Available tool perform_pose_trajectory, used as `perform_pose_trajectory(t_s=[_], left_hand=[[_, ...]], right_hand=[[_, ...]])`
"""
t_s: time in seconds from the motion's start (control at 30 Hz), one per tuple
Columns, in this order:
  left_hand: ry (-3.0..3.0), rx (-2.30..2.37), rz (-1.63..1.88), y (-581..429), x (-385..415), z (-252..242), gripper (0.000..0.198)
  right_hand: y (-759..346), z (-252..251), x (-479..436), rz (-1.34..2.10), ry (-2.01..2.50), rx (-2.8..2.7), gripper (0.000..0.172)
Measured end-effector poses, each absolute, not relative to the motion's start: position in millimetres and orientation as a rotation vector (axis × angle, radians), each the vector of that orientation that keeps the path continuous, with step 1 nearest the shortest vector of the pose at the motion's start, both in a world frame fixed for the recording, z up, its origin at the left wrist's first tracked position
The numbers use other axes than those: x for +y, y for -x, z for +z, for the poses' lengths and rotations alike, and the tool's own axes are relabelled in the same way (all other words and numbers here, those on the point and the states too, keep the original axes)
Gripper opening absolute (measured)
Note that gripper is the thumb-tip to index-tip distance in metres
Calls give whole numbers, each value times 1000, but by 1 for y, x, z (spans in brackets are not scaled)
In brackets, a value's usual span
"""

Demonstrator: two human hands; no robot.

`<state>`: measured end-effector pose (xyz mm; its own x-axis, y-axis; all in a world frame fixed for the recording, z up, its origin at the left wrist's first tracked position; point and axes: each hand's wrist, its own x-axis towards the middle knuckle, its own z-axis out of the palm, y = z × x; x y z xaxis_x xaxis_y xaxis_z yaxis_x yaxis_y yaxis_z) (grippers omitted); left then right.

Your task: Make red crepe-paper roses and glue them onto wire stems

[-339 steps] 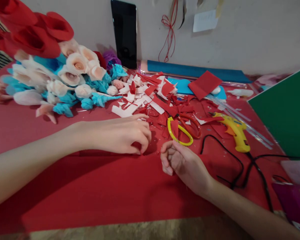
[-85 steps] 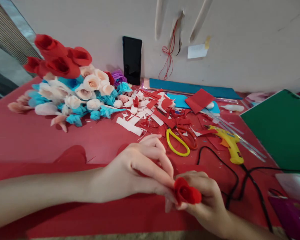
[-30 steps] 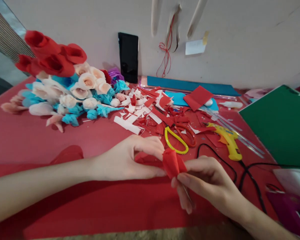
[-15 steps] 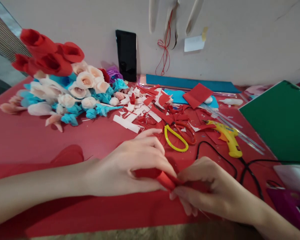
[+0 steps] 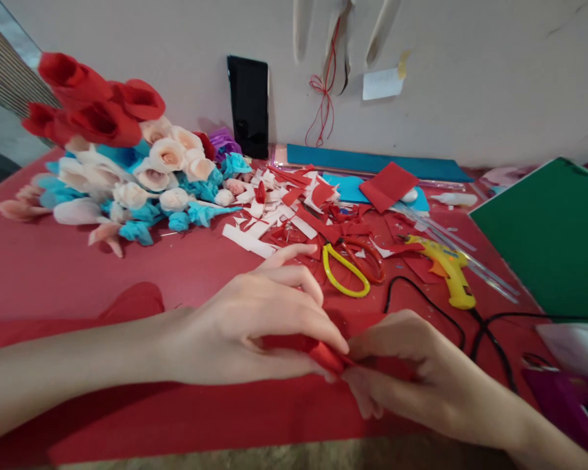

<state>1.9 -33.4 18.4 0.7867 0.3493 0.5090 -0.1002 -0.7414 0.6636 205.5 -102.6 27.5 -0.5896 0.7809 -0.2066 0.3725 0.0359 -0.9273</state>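
Note:
Between my hands, near the table's front edge, is a small rolled piece of red paper (image 5: 325,356). My left hand (image 5: 255,326) pinches its left side between thumb and index finger, the other fingers spread loosely above. On the right end of the same piece, the thumb and fingertips of my right hand (image 5: 411,369) are closed. Its lower fingers are partly hidden. Just beyond my hands lie scissors (image 5: 345,271) with one yellow and one red handle. Behind my left wrist rests a rounded red paper petal (image 5: 136,301).
Paper flowers (image 5: 169,156) in red, cream and blue are heaped at the left. Red and white scraps (image 5: 284,209) cover the middle. A yellow glue gun (image 5: 443,267) with a black cord lies right. A black phone (image 5: 249,108) leans on the wall. A green board (image 5: 549,241) stands far right.
Both hands stay at nearly the same spot. The red piece has turned slightly between my fingers, and the fingertips have shifted a little closer around it.

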Motion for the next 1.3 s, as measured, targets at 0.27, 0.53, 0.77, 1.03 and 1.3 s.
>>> perform_pose_trajectory(t_s=[0.27,0.53,0.77,1.03,1.3], left_hand=[[-2310,194,853,-2,-29,21,10],[-2270,223,827,-3,-30,20,13],[-2246,206,829,-4,-31,16,12],[-2196,218,816,-3,-32,15,12],[-2139,258,811,-6,-32,13,14]], right_hand=[[-208,24,-105,1428,1151,-2007,14],[-207,24,-105,1423,1120,-2017,17],[-208,23,-105,1407,1163,-2063,18],[-209,25,-101,1466,1179,-2093,17],[-210,26,-102,1468,1197,-2095,19]])
